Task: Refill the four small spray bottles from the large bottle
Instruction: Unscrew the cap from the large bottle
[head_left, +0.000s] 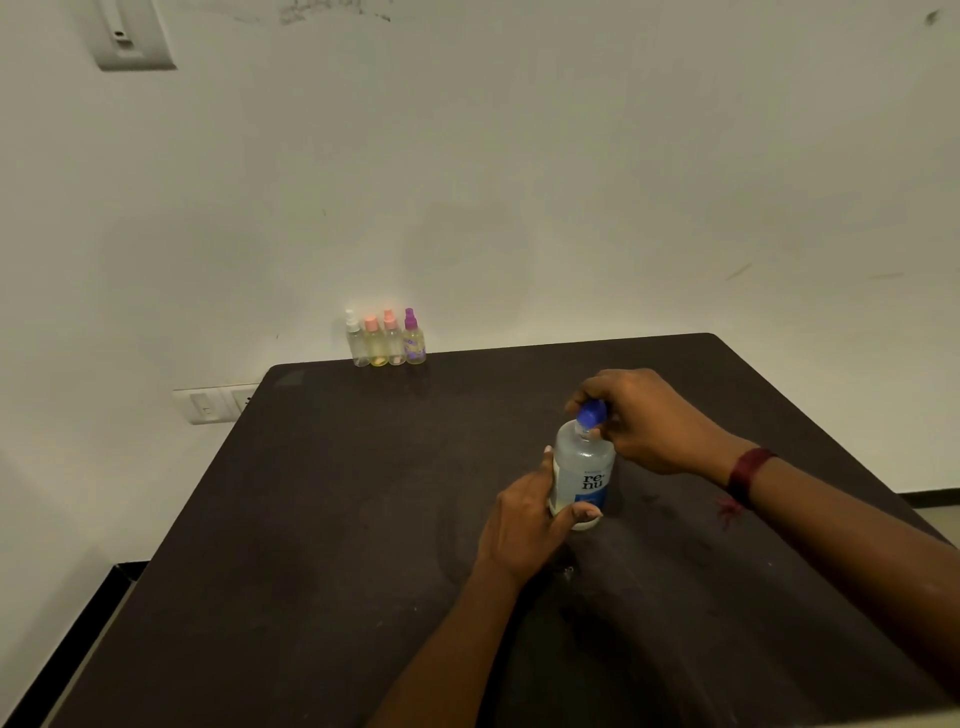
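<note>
blue cap (592, 414) pinched by r hand (649, 421), l hand (524, 514) clamped round lg bottle (584, 467)

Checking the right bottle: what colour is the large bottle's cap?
The cap is blue, head view.

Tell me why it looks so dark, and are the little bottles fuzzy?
Head view: dim, yellowish light, so the dark table hides detail; the four small spray bottles look soft and fuzzy; the large bottle is sharper, its label readable.
</note>
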